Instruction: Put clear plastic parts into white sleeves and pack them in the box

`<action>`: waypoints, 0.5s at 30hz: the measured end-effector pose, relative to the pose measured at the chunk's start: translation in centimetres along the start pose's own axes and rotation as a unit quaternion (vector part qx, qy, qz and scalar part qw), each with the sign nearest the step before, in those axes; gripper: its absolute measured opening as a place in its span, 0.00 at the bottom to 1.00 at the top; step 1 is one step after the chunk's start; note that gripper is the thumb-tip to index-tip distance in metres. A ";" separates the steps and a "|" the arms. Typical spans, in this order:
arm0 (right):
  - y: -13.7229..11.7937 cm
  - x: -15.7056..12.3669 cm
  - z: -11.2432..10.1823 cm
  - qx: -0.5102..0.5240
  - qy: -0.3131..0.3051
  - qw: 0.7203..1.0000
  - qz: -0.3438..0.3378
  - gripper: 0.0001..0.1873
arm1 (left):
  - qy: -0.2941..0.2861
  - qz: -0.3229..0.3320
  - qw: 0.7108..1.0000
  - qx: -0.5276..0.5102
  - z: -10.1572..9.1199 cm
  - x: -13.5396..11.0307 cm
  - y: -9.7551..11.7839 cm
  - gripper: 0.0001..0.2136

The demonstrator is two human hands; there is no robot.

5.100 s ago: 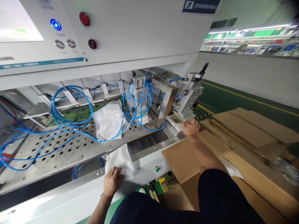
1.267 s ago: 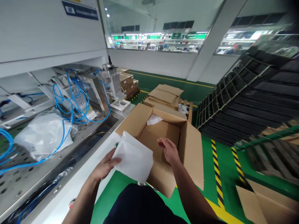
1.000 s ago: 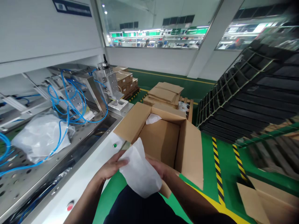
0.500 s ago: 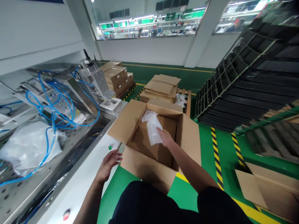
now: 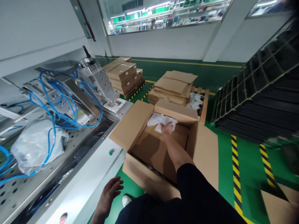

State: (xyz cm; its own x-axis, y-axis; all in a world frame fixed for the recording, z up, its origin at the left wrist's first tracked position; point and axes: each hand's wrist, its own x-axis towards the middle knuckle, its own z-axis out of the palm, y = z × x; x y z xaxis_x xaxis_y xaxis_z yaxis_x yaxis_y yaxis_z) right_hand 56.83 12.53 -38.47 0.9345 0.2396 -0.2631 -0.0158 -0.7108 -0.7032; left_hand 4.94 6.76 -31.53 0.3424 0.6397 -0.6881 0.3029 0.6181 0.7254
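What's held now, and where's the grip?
Right hand: a soft, thin white wrapping, gripped on its near side; exact finger placement hidden. Left hand: nothing.

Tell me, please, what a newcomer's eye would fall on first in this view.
Probably the open cardboard box in the middle, with the right hand inside it grasping white wrapping near its far side. Next would come the bright blue tubes looping around the metal machinery at the left, where a bulky plastic bag also lies. The black-and-yellow stripes on the green floor at the right stand out too.
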 end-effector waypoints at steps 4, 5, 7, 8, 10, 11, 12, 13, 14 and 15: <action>0.6 1.0 2.0 0.008 0.006 1.000 -0.009 0.35 | 0.018 -0.014 1.000 -0.002 -0.2 -0.6 -0.9 0.42; 0.7 1.1 2.1 0.010 0.009 1.000 -0.009 0.35 | 0.023 -0.019 1.000 -0.004 -0.2 -0.7 -1.1 0.42; 0.7 1.4 2.3 0.014 0.014 1.000 -0.002 0.37 | 0.027 -0.027 0.999 -0.010 -0.2 -0.9 -1.6 0.43; 0.5 1.5 2.3 0.017 0.016 1.000 0.000 0.38 | 0.025 -0.026 0.999 -0.012 -0.1 -0.9 -1.8 0.43; 0.2 1.5 2.2 0.023 0.016 1.000 0.004 0.41 | 0.015 -0.016 1.000 -0.013 0.0 -1.1 -2.1 0.43; 0.0 1.4 2.0 0.026 0.016 1.000 0.005 0.43 | 0.011 -0.009 1.000 -0.013 -0.1 -1.2 -2.2 0.42; -0.1 1.1 1.7 0.029 0.016 0.999 0.007 0.45 | 0.009 -0.002 1.000 -0.012 -0.4 -1.3 -2.4 0.42; -0.2 0.6 1.3 0.033 0.020 0.999 0.010 0.47 | 0.008 0.005 1.000 -0.012 -1.0 -1.5 -2.6 0.41; -0.3 -0.1 0.8 0.037 0.027 0.999 0.010 0.48 | 0.011 0.013 1.000 -0.014 -1.7 -1.7 -2.9 0.41; -0.3 -1.0 0.2 0.042 0.037 0.998 0.008 0.48 | 0.016 0.020 1.000 -0.018 -2.6 -1.9 -3.3 0.40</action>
State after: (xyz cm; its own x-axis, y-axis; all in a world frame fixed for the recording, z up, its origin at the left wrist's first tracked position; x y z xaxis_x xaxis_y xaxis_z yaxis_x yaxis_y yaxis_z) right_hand 55.78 12.63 -38.17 0.9579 0.1767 -0.2265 -0.0574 -0.6549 -0.7535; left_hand 0.95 4.72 -32.66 0.3253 0.6783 -0.6589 0.2572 0.6070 0.7519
